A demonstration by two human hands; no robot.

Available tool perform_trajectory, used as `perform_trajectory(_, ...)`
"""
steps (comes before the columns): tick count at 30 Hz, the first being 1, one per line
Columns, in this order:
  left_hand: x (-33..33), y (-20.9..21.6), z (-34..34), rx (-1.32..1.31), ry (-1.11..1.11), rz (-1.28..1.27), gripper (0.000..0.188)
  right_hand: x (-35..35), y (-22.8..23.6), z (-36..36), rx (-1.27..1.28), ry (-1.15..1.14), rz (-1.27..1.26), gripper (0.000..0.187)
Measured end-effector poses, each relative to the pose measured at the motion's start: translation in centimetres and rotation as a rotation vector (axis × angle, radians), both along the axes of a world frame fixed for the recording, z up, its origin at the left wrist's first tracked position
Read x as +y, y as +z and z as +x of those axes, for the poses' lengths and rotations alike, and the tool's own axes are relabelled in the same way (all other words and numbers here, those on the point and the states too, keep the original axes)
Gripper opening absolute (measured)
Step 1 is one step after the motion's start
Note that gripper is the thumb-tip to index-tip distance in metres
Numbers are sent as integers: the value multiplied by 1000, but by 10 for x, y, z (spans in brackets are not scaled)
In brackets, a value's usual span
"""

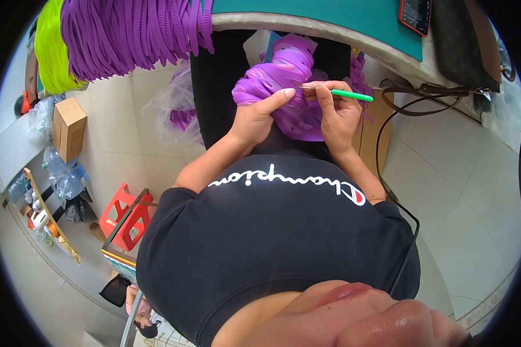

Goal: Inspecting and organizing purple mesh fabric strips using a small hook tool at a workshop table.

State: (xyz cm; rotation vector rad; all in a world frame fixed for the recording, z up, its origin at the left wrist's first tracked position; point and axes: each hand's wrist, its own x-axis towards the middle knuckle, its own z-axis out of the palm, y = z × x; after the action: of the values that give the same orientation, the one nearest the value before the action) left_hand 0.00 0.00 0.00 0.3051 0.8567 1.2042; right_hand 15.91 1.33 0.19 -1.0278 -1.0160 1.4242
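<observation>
A thick bundle of glossy purple rubbery strips point(292, 61) lies over my lap, below the table edge. My left hand point(256, 118) is closed on the near left side of it, the thumb stretched across the purple material. In the fingers of my right hand point(337, 113) is a slim green-handled tool point(351, 95) with a thin metal tip. That tip points left, close to my left thumb and over the strips. Whether it touches them I cannot tell. My left fingers are mostly hidden under the bundle.
Many purple strips point(133, 32) hang over the table's edge, beside lime-green strips point(51, 46). A phone point(415, 14) lies on the green mat point(330, 17). A strapped bag point(466, 46) hangs at right near a black cable point(378, 150). Left stand a cardboard box point(69, 128) and red stool point(123, 217).
</observation>
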Motion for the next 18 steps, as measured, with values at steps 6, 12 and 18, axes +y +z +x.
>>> perform_trajectory(6, 0, 0, -1, 52, 0, 29, 30, 3, 1, 1, -400, -1, 178, 11)
perform_trajectory(12, 2, 5, -1, 56, 14, 1, 42, 18, 0, 9, -467, -20, 198, 9)
perform_trajectory(18, 4, -1, 2, 50, 55, -10, 47, 19, 13, 9, -343, -28, 275, 11)
